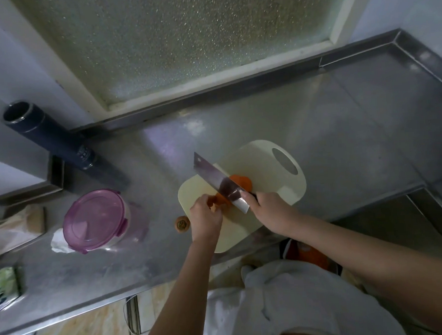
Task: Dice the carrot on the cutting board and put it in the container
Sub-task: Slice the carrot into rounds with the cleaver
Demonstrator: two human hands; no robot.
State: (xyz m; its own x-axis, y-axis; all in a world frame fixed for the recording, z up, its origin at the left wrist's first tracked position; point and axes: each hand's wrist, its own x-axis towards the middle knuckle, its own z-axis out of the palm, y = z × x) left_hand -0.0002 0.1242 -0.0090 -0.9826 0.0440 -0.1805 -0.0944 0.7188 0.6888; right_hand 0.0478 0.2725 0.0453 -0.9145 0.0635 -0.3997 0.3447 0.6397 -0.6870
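Note:
A cream cutting board lies on the steel counter. On it an orange carrot is held down by my left hand, whose curled fingers grip its left end. My right hand grips the handle of a broad cleaver, its blade standing across the carrot. Cut carrot pieces lie behind the blade. The container, clear with a purple clip lid on it, stands to the left of the board.
A cut-off carrot top lies on the counter just left of the board. A dark pipe leans at the back left. Crumpled white paper and bags sit at the far left. A sink recess opens at right.

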